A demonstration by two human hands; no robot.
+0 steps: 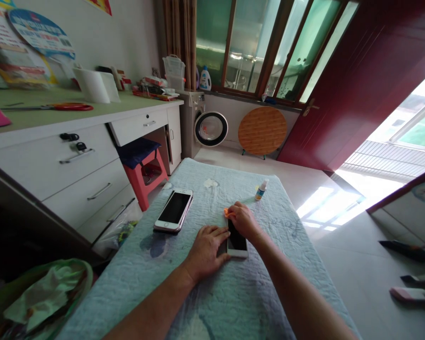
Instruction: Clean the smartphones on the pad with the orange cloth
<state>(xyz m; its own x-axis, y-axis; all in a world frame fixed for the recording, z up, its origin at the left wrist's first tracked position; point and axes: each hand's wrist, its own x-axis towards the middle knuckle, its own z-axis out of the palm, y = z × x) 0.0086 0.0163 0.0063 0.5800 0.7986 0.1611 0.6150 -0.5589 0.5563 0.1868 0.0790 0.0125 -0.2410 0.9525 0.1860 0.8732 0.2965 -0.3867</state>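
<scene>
A white-framed smartphone (238, 242) with a dark screen lies on the cloth-covered table (297, 255). My left hand (205, 250) holds it at the left side, its fingertips at the edge and its thumb by the lower corner. Bunched in my right hand (243, 219) is an orange cloth (228, 212), pressed on the phone's upper end; that end is hidden under the hand. To the left rests a second white smartphone (174, 208), screen up, on top of a dark flat thing. A small spray bottle (262, 190) stands upright beyond my right hand.
Left of the table are a desk (91, 165) with drawers, a red stool (146, 172) and a waste bin (88, 283). Farther off stand a washing machine with its door (211, 128) open and a round wooden tabletop (262, 130). Brushes (405, 250) lie at right.
</scene>
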